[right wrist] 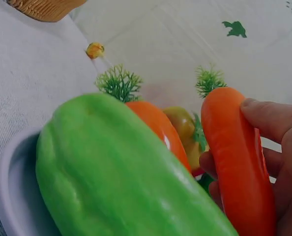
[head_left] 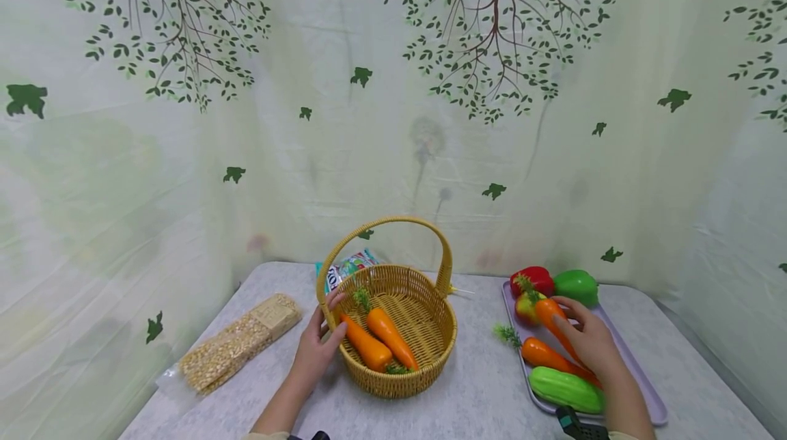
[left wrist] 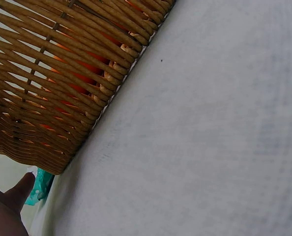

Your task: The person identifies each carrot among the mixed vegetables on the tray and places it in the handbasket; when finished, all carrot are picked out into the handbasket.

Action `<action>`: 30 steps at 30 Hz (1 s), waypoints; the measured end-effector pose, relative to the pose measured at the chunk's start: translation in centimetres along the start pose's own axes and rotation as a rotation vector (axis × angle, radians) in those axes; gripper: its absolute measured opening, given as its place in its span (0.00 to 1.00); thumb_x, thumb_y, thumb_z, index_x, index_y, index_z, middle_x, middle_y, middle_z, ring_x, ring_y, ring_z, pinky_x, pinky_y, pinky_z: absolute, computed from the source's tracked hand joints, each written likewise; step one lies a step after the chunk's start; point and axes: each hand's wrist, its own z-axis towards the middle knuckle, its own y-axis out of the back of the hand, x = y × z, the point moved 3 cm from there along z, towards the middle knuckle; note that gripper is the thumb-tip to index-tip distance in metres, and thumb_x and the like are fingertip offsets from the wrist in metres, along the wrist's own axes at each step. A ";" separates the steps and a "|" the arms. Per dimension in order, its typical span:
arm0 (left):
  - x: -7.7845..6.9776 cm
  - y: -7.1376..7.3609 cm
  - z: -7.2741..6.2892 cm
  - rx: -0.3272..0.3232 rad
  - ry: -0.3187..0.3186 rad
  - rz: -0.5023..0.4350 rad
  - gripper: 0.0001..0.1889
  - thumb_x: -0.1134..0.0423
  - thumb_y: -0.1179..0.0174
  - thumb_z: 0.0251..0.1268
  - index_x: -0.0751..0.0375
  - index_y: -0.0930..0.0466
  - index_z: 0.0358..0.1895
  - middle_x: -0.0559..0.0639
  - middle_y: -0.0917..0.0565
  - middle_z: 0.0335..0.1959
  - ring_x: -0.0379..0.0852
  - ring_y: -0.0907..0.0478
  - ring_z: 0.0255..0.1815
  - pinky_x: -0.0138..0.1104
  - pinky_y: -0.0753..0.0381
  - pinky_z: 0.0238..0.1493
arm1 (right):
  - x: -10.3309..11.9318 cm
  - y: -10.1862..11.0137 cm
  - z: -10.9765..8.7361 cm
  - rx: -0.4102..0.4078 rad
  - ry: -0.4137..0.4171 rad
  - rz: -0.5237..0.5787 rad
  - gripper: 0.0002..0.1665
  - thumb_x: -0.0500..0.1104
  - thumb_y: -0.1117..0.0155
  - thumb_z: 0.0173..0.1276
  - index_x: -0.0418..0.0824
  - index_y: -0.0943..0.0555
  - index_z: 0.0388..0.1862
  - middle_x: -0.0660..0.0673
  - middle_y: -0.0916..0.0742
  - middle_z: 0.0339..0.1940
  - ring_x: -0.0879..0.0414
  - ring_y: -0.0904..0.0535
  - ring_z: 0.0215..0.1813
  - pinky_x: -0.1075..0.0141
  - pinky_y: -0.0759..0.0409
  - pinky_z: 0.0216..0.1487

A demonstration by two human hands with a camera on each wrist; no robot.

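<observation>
Carrot (right wrist: 234, 157) over tray (right wrist: 5, 187), well right of basket (head_left: 399, 387); your right hand (head_left: 587, 341) pinches it between thumb and fingers. Your left hand (head_left: 316, 344) rests at basket's left side, fingers loosely spread. Step looks like lift: raise carrot straight up, clear of green gourd (head_left: 565, 389); pinch snugly, surface looks slick. Steady basket lightly.

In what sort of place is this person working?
Probably a small curtained-off staging space: a leaf-printed curtain hangs around the table, which holds a wicker basket and a lilac tray.

Orange carrots (right wrist: 237, 157), golden-brown basket (head_left: 399, 385), lilac tray (right wrist: 3, 187)
</observation>
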 end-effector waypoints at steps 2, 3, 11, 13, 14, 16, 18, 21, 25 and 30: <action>0.0 0.0 0.1 -0.002 -0.007 0.002 0.32 0.59 0.42 0.73 0.39 0.40 0.76 0.40 0.32 0.76 0.53 0.41 0.79 0.61 0.36 0.72 | 0.3 -0.1 -0.1 -0.007 0.028 0.014 0.40 0.63 0.50 0.77 0.43 0.39 0.78 0.29 0.26 0.70 0.35 0.27 0.66 0.39 0.27 0.66; 0.0 -0.1 0.1 -0.003 -0.013 0.005 0.32 0.59 0.42 0.73 0.40 0.40 0.77 0.41 0.32 0.76 0.54 0.41 0.79 0.62 0.36 0.72 | 0.5 -0.2 -0.1 -0.012 0.043 0.020 0.40 0.64 0.50 0.76 0.44 0.39 0.78 0.30 0.26 0.70 0.35 0.28 0.66 0.39 0.28 0.68; -0.1 0.0 0.1 0.006 -0.007 -0.001 0.32 0.59 0.43 0.74 0.38 0.41 0.77 0.40 0.31 0.75 0.53 0.42 0.80 0.61 0.37 0.73 | 1.9 -0.5 -0.2 0.003 0.117 0.056 0.37 0.62 0.45 0.75 0.49 0.37 0.77 0.34 0.25 0.71 0.42 0.24 0.62 0.56 0.20 0.59; -0.1 0.0 0.0 0.005 -0.004 0.000 0.31 0.59 0.43 0.74 0.37 0.41 0.76 0.41 0.31 0.75 0.53 0.42 0.80 0.61 0.37 0.73 | 2.1 -0.6 -0.2 0.020 0.117 0.057 0.37 0.60 0.43 0.74 0.50 0.37 0.77 0.35 0.25 0.71 0.43 0.23 0.60 0.62 0.20 0.55; 0.0 0.0 0.0 0.005 -0.005 0.002 0.31 0.59 0.43 0.74 0.36 0.41 0.76 0.42 0.31 0.75 0.54 0.42 0.80 0.61 0.37 0.73 | 2.3 -0.7 -0.2 0.028 0.116 0.061 0.37 0.59 0.42 0.74 0.51 0.37 0.77 0.35 0.26 0.71 0.44 0.23 0.59 0.64 0.21 0.54; 0.0 0.0 0.1 0.004 -0.009 0.004 0.31 0.59 0.43 0.74 0.36 0.41 0.76 0.43 0.30 0.75 0.55 0.42 0.79 0.61 0.36 0.73 | 2.6 -0.7 -0.2 0.041 0.115 0.069 0.37 0.59 0.40 0.73 0.52 0.37 0.77 0.35 0.26 0.72 0.45 0.23 0.59 0.66 0.22 0.52; 0.1 0.0 0.1 0.001 -0.011 0.006 0.31 0.59 0.43 0.74 0.37 0.41 0.76 0.44 0.30 0.75 0.55 0.42 0.79 0.62 0.37 0.72 | 3.0 -0.8 -0.2 0.053 0.122 0.088 0.37 0.59 0.39 0.72 0.52 0.36 0.76 0.35 0.25 0.71 0.45 0.22 0.58 0.67 0.21 0.51; 0.1 0.0 0.1 -0.003 -0.011 0.005 0.31 0.59 0.43 0.74 0.39 0.41 0.76 0.43 0.30 0.75 0.55 0.42 0.79 0.61 0.37 0.72 | 3.7 -0.9 -0.2 0.068 0.143 0.125 0.37 0.58 0.37 0.71 0.52 0.34 0.75 0.36 0.24 0.70 0.47 0.21 0.55 0.68 0.19 0.49; 0.1 0.0 0.1 -0.004 0.004 0.004 0.31 0.59 0.43 0.74 0.39 0.41 0.76 0.41 0.30 0.74 0.52 0.41 0.79 0.60 0.36 0.73 | 4.7 -1.4 -0.4 0.101 0.168 0.171 0.35 0.54 0.35 0.70 0.52 0.32 0.74 0.36 0.24 0.68 0.48 0.20 0.52 0.68 0.17 0.46; 0.1 0.0 0.1 0.000 0.024 -0.008 0.31 0.58 0.42 0.73 0.36 0.41 0.76 0.40 0.29 0.74 0.52 0.41 0.79 0.61 0.37 0.73 | 5.8 -2.1 -0.7 0.158 0.208 0.206 0.34 0.49 0.36 0.72 0.50 0.33 0.74 0.34 0.25 0.68 0.49 0.20 0.52 0.65 0.16 0.45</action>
